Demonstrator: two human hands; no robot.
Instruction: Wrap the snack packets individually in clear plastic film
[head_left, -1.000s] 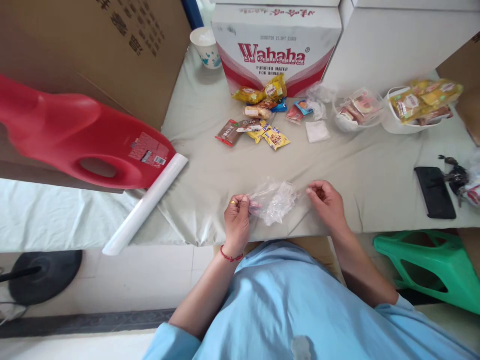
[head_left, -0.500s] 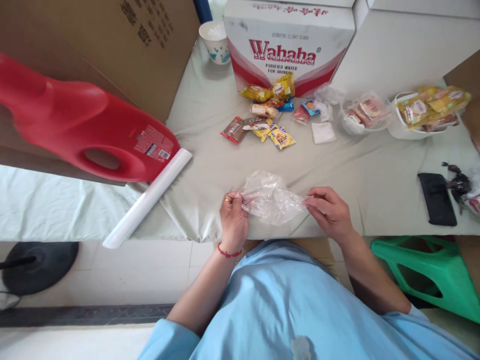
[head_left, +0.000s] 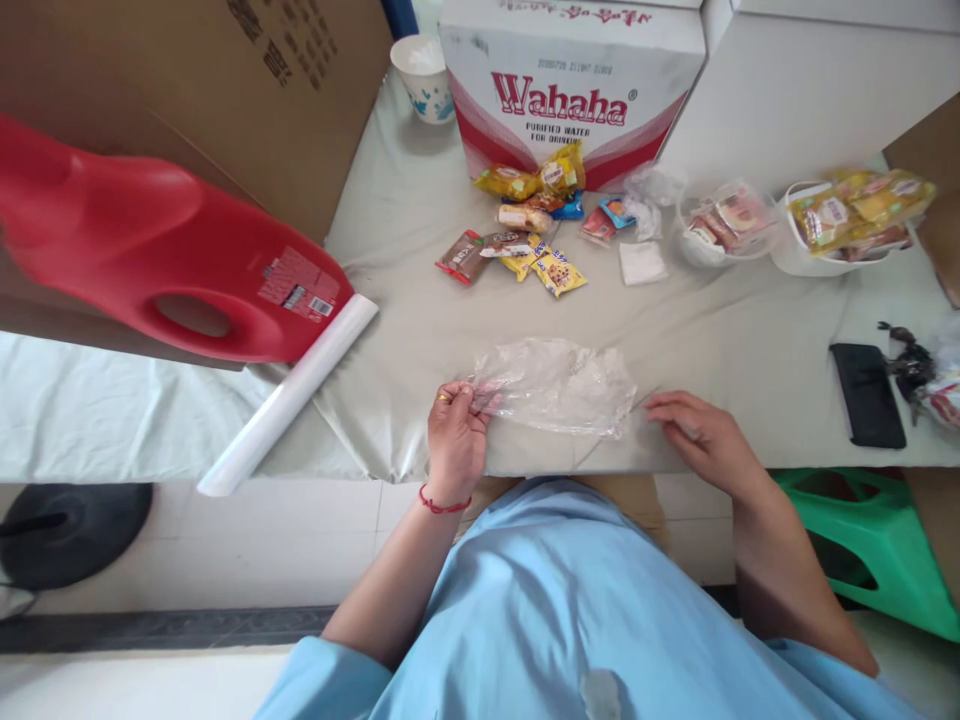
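A clear, crinkled plastic bag (head_left: 559, 385) lies stretched sideways just above the front of the table. My left hand (head_left: 457, 430), with a ring and a red cord bracelet, pinches the bag's left end between thumb and fingers. Just beyond its right end is my right hand (head_left: 697, 435), fingers reaching left and thumb apart from them; a small gap seems to separate the fingertips from the plastic. Further back lie wrapped snacks, among them a brown packet (head_left: 461, 257) and a yellow cookie packet (head_left: 559, 272).
A big red jug (head_left: 172, 250) and a white roll (head_left: 289, 400) occupy the left. Behind stand a Wahaha carton (head_left: 570, 60) and a paper cup (head_left: 424, 80). Snack-filled tubs, including a white basket (head_left: 825, 262), and a black phone (head_left: 868, 395) are on the right; a green stool (head_left: 892, 560) stands below.
The bag has been spread wider and flatter between the hands. My right hand has moved right, off the bag's end; my left hand keeps its pinch and has shifted slightly left.
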